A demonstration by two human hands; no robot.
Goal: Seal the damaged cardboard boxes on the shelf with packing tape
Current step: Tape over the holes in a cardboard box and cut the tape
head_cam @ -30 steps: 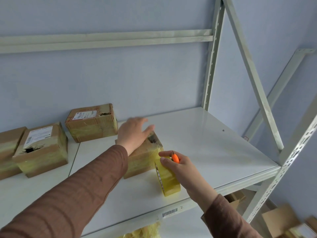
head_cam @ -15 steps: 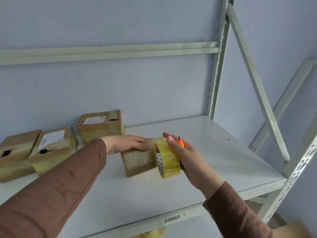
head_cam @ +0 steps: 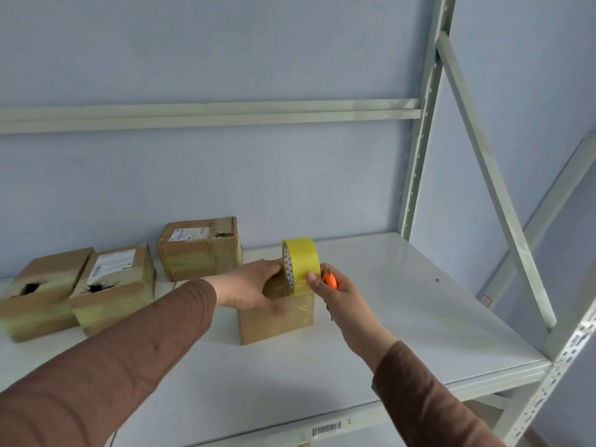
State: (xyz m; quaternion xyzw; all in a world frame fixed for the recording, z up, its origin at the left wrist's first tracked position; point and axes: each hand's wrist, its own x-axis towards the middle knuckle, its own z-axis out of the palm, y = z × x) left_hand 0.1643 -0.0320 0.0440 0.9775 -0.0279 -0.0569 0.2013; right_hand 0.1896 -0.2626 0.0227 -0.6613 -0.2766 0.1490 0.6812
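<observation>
Altogether four cardboard boxes sit on the white metal shelf (head_cam: 403,304). Three stand along its back edge toward the left: the far-left box (head_cam: 38,291) and the labelled box (head_cam: 116,285) just beside it each show a dark torn hole in the top, and the rear box (head_cam: 200,248), closest to the wall, has a shipping label and a small tear near its top right corner. The fourth, the box being taped (head_cam: 274,321), stands apart from them near the middle of the shelf, and a strip of clear tape lies shiny on its front face. One roll of yellow packing tape (head_cam: 301,264) stands on edge on top of this box. The left hand (head_cam: 250,285) rests on the box top with its fingers pressed together, their tips touching the roll's side. The right hand (head_cam: 338,293) pinches the roll between thumb and fingers and also holds one small orange cutter (head_cam: 329,280) against the palm. One barcode sticker (head_cam: 326,429) is on the shelf's front edge.
</observation>
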